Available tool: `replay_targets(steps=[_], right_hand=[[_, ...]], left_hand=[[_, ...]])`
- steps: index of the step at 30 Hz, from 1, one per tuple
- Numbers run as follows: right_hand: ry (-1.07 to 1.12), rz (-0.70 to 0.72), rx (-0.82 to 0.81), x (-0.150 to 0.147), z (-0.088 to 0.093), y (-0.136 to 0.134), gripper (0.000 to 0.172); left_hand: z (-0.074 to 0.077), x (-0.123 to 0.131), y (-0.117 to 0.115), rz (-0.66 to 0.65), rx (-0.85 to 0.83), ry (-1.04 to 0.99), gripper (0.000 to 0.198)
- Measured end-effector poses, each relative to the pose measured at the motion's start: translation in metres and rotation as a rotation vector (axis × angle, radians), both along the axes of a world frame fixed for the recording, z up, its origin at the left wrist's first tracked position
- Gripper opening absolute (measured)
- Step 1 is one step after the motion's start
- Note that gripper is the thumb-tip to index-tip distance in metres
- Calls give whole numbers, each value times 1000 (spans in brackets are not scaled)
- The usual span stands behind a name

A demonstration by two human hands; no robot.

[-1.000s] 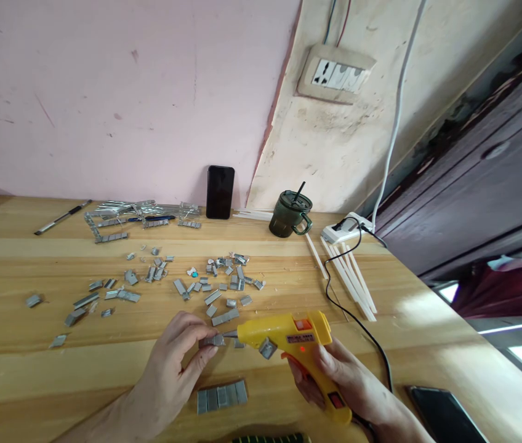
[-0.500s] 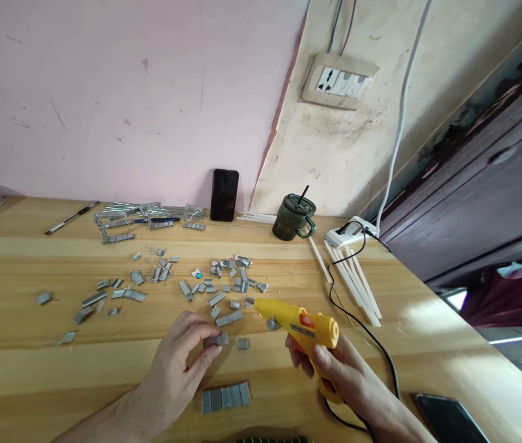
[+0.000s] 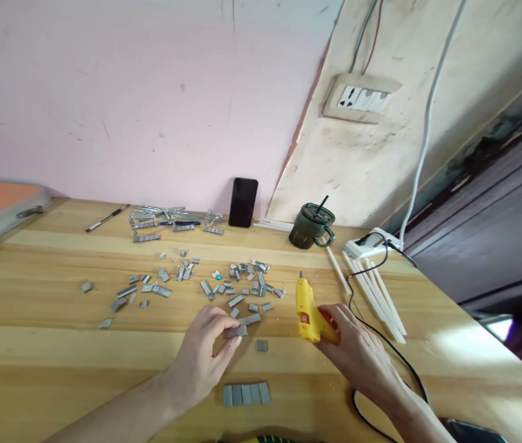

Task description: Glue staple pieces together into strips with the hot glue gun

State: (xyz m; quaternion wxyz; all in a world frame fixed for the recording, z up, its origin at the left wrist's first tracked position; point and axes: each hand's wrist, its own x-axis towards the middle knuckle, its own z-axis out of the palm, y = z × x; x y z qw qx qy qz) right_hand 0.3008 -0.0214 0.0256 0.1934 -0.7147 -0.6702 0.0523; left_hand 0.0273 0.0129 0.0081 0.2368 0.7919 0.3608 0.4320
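Between the thumb and fingers of my left hand (image 3: 203,354) is a small grey metallic piece (image 3: 235,332), pinched just above the table. My right hand (image 3: 356,344) is wrapped round the handle of a yellow hot glue gun (image 3: 308,311), whose nozzle points away from me toward the back of the table. A single grey piece (image 3: 261,346) lies between my hands. Nearer to me is a row of several grey pieces (image 3: 247,394) set side by side. Loose grey pieces (image 3: 256,283) are scattered beyond my left hand.
White glue sticks (image 3: 376,295) lie at the right, near a power strip (image 3: 372,243) and a black cord (image 3: 399,351). A dark green mug (image 3: 309,226) and an upright phone (image 3: 243,203) stand by the wall. Wire-like metal strips (image 3: 173,215) and a pen (image 3: 106,218) lie at the back left.
The glue gun has swung from pointing left toward the left hand to pointing away from me. My left hand still pinches the grey piece. The whole view has shifted left.
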Motion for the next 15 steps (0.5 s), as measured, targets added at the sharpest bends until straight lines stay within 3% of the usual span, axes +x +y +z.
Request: replay_targets(steps=[15], right_hand=[[-144,0,-16,35,-29,6,36]], left_hand=[[1,-1,-1,5,-9,31,12]])
